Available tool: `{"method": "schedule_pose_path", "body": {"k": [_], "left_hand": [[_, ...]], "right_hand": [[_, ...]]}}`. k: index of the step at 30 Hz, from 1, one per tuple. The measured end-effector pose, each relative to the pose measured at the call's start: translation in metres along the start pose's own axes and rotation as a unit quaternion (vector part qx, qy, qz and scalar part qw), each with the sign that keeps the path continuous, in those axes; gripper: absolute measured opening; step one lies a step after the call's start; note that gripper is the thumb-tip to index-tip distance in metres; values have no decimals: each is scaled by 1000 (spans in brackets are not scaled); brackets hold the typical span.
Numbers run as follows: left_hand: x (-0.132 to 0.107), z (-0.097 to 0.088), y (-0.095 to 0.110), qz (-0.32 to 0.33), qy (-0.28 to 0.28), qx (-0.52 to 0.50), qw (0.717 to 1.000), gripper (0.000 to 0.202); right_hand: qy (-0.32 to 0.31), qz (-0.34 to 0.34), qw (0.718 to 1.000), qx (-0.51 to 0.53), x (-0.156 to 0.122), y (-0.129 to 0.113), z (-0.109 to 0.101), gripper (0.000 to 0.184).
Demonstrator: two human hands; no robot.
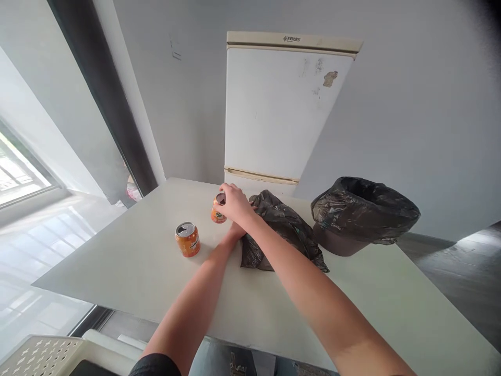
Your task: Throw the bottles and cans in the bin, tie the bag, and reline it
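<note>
My right hand (234,202) is closed round an orange drink can (218,214) near the far edge of the table, its open top facing up. Crossing beneath my right arm, my left hand (236,230) reaches the left edge of a crumpled black plastic bag (287,224) that lies on the table. Its fingers are mostly hidden by my right hand and the bag, so their grip cannot be made out. A second orange drink can (188,241) stands upright, opened, to the left of my hands.
To the right on the pale table (136,266) stands a bin (340,242) lined with a black bag (364,211). A white refrigerator (277,109) rises behind the table. At the lower left is a cream plastic basket (43,355) with holes.
</note>
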State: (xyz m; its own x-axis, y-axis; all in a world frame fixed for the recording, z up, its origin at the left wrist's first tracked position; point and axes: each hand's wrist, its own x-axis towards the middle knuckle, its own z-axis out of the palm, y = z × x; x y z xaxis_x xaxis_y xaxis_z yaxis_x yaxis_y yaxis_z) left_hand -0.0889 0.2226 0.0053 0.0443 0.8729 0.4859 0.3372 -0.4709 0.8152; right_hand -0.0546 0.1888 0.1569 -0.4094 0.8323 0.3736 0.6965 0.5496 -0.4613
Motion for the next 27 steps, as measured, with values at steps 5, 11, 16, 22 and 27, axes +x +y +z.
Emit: {"method": "schedule_pose_path", "body": {"k": [5,11,16,22,27], "left_hand": [[-5,-7,-5,27,-51,-13,998,33],[-1,-4,-7,16,-32,24,999,25],[-1,-6,-5,23,-40,10,999,25],[-1,-5,-6,20,-38,7,999,25],[-3,-5,-3,31,-17,19,999,25]], "right_hand": [[-49,13,998,-42,31,6,26,29],[-81,22,994,-65,38,11,45,40],[-88,18,995,-53,40,20,51,38],[-86,11,996,-34,42,21,53,37],[-94,19,995,-26,46,20,50,44]]}}
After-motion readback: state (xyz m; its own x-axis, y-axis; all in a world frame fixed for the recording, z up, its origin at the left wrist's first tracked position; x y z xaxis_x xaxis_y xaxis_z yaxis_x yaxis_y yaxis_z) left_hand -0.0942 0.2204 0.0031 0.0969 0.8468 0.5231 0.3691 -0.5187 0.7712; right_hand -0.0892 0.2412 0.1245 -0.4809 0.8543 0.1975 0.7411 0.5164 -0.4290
